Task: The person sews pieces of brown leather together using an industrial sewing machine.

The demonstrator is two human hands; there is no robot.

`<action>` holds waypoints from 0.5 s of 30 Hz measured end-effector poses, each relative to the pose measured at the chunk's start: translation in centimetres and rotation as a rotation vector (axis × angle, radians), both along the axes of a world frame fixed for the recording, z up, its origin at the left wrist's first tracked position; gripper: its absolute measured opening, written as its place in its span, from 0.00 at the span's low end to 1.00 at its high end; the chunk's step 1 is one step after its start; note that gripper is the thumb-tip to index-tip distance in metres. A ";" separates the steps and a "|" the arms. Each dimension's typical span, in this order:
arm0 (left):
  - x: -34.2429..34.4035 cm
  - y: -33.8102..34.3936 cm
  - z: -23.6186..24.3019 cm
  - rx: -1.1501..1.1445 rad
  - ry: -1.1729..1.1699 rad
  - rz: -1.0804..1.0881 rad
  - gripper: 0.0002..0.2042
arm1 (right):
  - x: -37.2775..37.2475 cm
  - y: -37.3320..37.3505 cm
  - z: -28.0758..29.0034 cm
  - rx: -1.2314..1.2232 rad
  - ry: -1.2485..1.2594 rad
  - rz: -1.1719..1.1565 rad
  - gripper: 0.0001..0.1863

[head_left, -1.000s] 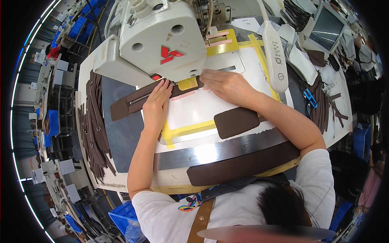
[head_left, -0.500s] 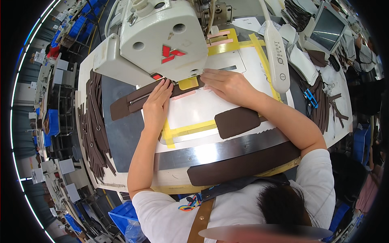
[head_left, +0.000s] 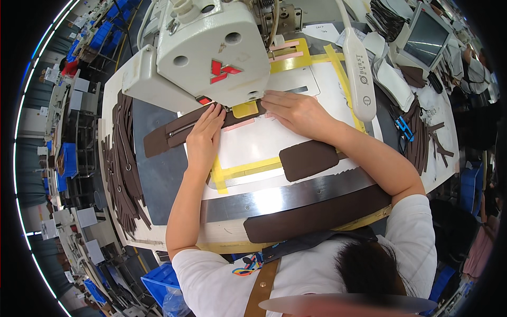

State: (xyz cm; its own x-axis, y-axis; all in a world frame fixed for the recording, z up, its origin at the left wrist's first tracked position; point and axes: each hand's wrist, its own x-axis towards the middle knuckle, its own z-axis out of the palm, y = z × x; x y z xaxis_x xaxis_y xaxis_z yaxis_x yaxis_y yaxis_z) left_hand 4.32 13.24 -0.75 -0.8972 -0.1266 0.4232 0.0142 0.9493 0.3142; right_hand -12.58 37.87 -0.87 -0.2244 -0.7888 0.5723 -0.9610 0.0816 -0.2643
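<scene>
A dark brown fabric strip with a zipper (head_left: 157,139) lies under the head of a white sewing machine (head_left: 211,58), beside a small yellow plate (head_left: 244,109). My left hand (head_left: 205,136) rests on the strip left of the plate, fingers lying flat and fairly close together. My right hand (head_left: 302,115) touches the work at the plate's right, fingers stretched out flat, their tips partly under the machine head. Below them is a white template board (head_left: 244,143) edged with yellow tape. A brown rectangular piece (head_left: 308,160) lies below my right hand.
Brown zipper strips (head_left: 122,164) lie at left, more (head_left: 419,153) at right with blue scissors (head_left: 404,128). A steel bar (head_left: 281,196) and long brown piece (head_left: 317,215) line the front edge. A white wand-shaped device (head_left: 359,79) hangs at right near a screen (head_left: 425,36). Co-workers (head_left: 471,71) are far right.
</scene>
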 end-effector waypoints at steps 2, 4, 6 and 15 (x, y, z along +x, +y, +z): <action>0.0 0.0 0.0 -0.001 0.003 -0.001 0.15 | 0.0 0.0 0.0 -0.001 0.004 0.004 0.15; 0.0 0.0 0.1 0.003 0.007 -0.005 0.15 | 0.0 0.0 -0.1 -0.001 -0.002 0.008 0.15; 0.0 0.1 0.1 -0.004 0.007 -0.003 0.15 | 0.0 0.0 -0.1 -0.001 -0.008 0.011 0.15; 0.0 0.0 0.0 -0.011 0.023 -0.011 0.14 | -0.1 0.1 -0.1 0.003 -0.008 0.027 0.16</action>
State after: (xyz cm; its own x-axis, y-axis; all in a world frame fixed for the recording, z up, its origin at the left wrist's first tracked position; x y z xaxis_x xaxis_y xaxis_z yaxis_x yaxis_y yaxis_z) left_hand 4.29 13.26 -0.76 -0.8886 -0.1120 0.4449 0.0317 0.9525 0.3030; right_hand -12.69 37.98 -1.01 -0.2078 -0.7963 0.5680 -0.9606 0.0565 -0.2722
